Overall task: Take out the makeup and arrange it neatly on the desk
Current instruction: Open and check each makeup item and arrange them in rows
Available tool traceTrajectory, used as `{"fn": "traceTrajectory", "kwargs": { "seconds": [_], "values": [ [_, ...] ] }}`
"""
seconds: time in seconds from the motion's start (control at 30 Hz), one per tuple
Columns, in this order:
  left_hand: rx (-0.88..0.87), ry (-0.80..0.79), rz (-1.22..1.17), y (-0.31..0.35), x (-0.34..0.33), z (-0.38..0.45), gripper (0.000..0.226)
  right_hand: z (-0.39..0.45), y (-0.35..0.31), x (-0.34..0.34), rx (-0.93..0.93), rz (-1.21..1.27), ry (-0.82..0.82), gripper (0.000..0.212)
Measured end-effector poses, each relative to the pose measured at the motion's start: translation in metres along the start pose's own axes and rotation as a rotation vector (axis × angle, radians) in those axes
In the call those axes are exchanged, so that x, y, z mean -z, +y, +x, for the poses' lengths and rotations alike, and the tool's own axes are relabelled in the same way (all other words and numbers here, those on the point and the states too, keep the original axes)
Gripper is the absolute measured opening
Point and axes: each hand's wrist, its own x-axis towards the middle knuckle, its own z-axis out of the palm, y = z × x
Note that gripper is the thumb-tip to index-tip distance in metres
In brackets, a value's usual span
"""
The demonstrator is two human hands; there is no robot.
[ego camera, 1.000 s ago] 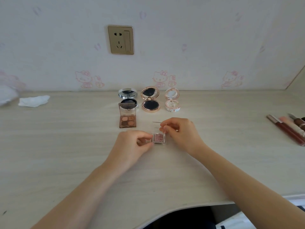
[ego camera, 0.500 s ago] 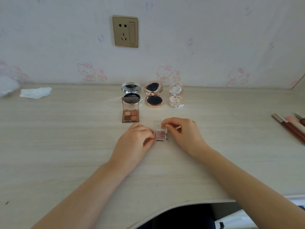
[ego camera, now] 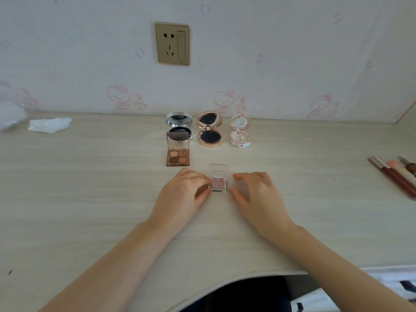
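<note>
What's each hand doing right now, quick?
Left hand: fingertips hold the small pink eyeshadow at its left edge.
Right hand: open, fingers relaxed beside the eyeshadow, holding nothing.

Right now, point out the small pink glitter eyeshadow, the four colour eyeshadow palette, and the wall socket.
small pink glitter eyeshadow (ego camera: 218, 184), head view, on the glittery pink pan.
four colour eyeshadow palette (ego camera: 177, 156), head view, on the middle of its four pans.
wall socket (ego camera: 172, 43), head view, on its gold faceplate.
</note>
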Motion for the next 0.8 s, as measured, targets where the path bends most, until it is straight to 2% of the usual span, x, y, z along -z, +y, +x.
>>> {"fn": "traceTrajectory", "kwargs": {
  "seconds": [0.1,0.27,0.57,0.8],
  "values": [
    [-0.001,-0.005,0.006,0.001,0.001,0.0,0.013,-0.002,-0.005,-0.002,0.055,-0.07,-0.024,0.042],
    [-0.004,-0.017,0.03,0.003,-0.002,0.0,0.015,0.006,-0.007,-0.007,0.093,-0.141,-0.042,0.034],
    [-0.123,0.036,0.32,-0.005,-0.008,0.034,0.007,0.046,-0.002,-0.012,0.057,-0.138,-0.092,0.033],
    [-0.095,0.077,0.466,-0.011,-0.014,0.051,0.011,0.067,0.0,-0.019,0.024,-0.117,-0.086,0.03]
  ]
}}
